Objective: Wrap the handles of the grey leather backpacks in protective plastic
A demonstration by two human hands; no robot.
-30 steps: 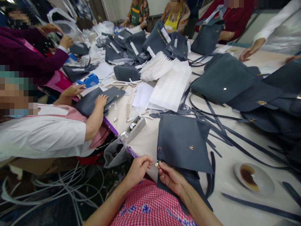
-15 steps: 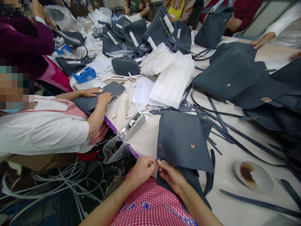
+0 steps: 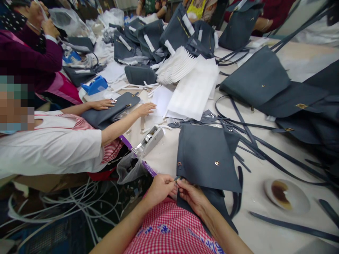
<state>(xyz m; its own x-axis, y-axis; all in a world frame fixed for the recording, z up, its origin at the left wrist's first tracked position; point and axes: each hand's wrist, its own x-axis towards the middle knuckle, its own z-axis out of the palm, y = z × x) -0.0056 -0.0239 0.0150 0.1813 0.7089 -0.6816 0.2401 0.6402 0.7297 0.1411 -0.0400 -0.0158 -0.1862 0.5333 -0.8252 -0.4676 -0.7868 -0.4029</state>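
A dark blue-grey bag (image 3: 202, 155) lies at the table's near edge, its flap showing a round gold-coloured fitting (image 3: 217, 163) and a small ring at the left side. By the flap's lower left corner, my left hand (image 3: 162, 187) pinches a small dark tab with a gold-coloured metal bit. Opposite it, my right hand (image 3: 192, 195) has its thumb and fingers closed on the same small piece, the fingertips almost meeting. Fingers partly hide that piece, so its exact kind is unclear. The bag's lower part runs beneath my right wrist.
Left of the bag stands a tape dispenser (image 3: 150, 139). Loose straps (image 3: 254, 141) and a white dish with brown liquid (image 3: 286, 197) lie to the right. White foam sheets (image 3: 194, 88) and more bags (image 3: 256, 76) sit farther back. A co-worker's arm (image 3: 119, 125) reaches in from the left.
My hands stay at the bag's corner with hardly any movement. The co-worker at left has stretched one hand toward the white paper. At upper right, a bag has shifted and its straps are lifted.
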